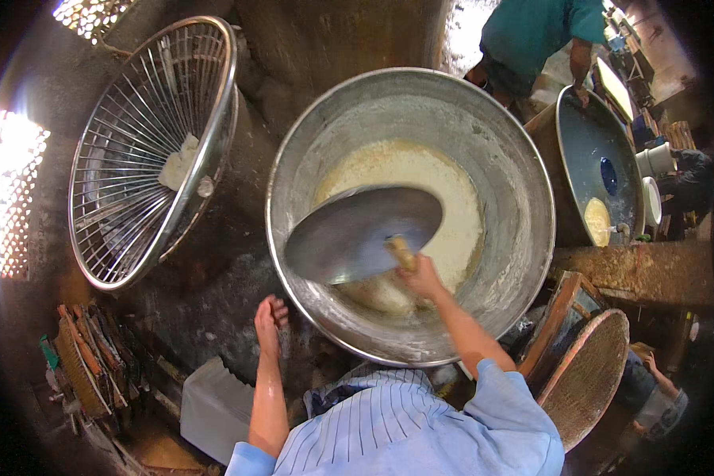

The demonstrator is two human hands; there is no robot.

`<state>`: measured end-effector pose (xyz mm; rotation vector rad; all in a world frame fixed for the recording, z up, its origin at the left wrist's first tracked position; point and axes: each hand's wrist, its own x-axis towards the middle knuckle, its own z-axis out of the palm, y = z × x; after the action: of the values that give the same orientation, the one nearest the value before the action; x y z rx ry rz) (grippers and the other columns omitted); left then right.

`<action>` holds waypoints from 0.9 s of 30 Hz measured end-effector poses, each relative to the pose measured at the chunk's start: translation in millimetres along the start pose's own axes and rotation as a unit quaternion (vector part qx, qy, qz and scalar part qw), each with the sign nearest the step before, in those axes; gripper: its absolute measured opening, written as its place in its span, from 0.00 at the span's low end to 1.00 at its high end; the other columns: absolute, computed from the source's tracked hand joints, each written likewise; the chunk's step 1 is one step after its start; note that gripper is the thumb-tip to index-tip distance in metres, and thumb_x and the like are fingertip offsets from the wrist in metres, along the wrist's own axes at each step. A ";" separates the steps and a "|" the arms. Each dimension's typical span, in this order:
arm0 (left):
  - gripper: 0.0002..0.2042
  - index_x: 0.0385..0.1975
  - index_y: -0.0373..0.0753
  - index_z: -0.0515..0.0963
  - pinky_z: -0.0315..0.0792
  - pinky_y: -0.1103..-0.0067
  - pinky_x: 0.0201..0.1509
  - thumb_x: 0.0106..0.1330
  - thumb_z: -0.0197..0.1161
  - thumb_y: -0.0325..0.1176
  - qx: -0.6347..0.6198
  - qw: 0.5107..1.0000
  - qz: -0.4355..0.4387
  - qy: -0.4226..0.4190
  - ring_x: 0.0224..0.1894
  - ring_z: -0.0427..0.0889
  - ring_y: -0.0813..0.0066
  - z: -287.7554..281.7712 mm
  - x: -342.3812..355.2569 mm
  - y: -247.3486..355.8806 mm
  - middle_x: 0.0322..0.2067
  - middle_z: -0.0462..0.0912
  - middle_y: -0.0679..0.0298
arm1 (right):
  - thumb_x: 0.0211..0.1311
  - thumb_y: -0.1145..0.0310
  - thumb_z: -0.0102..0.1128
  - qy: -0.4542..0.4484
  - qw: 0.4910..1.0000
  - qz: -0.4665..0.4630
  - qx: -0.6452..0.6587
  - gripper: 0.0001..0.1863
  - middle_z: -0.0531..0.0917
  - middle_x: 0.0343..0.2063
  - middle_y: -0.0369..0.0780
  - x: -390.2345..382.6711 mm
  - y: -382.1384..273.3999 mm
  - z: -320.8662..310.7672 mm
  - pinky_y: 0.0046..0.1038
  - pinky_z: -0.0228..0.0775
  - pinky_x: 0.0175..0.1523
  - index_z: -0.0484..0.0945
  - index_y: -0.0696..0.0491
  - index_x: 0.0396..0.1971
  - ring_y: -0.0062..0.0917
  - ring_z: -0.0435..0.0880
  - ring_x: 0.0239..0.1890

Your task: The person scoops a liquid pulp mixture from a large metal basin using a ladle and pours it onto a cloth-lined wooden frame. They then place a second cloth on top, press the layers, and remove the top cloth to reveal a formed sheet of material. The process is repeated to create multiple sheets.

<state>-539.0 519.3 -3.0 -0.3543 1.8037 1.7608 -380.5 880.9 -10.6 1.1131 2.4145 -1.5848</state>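
Observation:
My right hand is closed round the short wooden handle of a wide, shallow metal pan. The pan is tilted and slightly blurred, inside a large round metal vat. Pale, creamy liquid covers the bottom of the vat, partly hidden behind the pan. Outside the vat's left front rim, my left hand is raised with loosely bent fingers and nothing in it.
A tilted metal-barred basket stands at left. Below it are stacked boards and a grey bin. A woven round basket leans at lower right. Behind it, a person in green touches another vat.

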 end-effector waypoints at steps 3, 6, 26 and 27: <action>0.25 0.56 0.37 0.67 0.65 0.74 0.51 0.69 0.44 0.50 0.071 0.994 -0.013 0.079 0.48 0.72 0.73 65.9 7.7 35.5 0.47 0.73 0.59 | 0.46 0.66 0.65 0.002 0.988 0.150 -0.025 0.16 0.80 0.24 0.51 33.8 79.8 -71.0 0.36 0.72 0.34 0.74 0.64 0.29 0.36 0.81 0.28; 0.31 0.60 0.28 0.59 0.49 0.75 0.67 0.70 0.42 0.51 0.158 0.968 0.015 0.193 0.64 0.59 0.63 80.2 18.8 9.0 0.61 0.62 0.52 | 0.48 0.68 0.63 0.105 0.972 0.092 -0.188 0.17 0.80 0.28 0.54 89.0 185.3 -132.7 0.39 0.72 0.35 0.74 0.64 0.35 0.45 0.81 0.32; 0.31 0.59 0.23 0.57 0.48 0.74 0.67 0.71 0.39 0.50 0.345 0.886 0.012 0.311 0.63 0.58 0.62 95.6 19.2 -2.2 0.60 0.60 0.49 | 0.53 0.65 0.56 -0.279 0.908 -0.117 -0.290 0.25 0.75 0.49 0.49 98.8 446.8 17.4 0.43 0.68 0.53 0.67 0.45 0.54 0.48 0.74 0.49; 0.31 0.58 0.23 0.57 0.49 0.74 0.66 0.71 0.39 0.50 0.344 0.885 0.016 0.313 0.62 0.59 0.63 98.3 18.2 -1.5 0.60 0.61 0.49 | 0.54 0.64 0.56 -0.307 0.897 -0.081 -0.308 0.25 0.76 0.47 0.48 97.2 448.4 27.0 0.44 0.68 0.52 0.67 0.45 0.54 0.49 0.75 0.48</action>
<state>-530.8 618.7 -10.0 -0.6349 2.7496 0.9428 -199.4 1008.6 -413.3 0.2480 2.2995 -0.8657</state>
